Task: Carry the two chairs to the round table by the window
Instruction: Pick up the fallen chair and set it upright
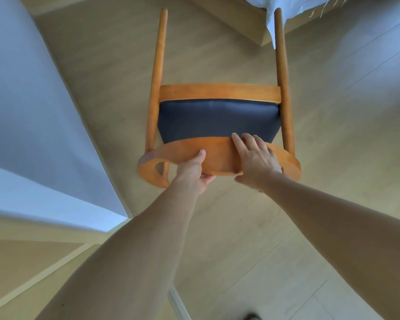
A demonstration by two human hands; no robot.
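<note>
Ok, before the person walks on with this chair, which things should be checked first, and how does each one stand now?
1. Left hand grips the curved backrest, thumb on top, fingers beneath: ok.
2. Right hand holds the backrest firmly: cannot tell; its fingers lie flat over the top, the underside is hidden.
3. Chair is clear of the floor: cannot tell; the two visible legs point away, but the other legs are hidden.
4. Right front leg is free of the white bedding: not ok, they overlap in the head view.
5. Wall corner on the left leaves room: ok.
6. Round table by the window in sight: not ok, not in view.
</note>
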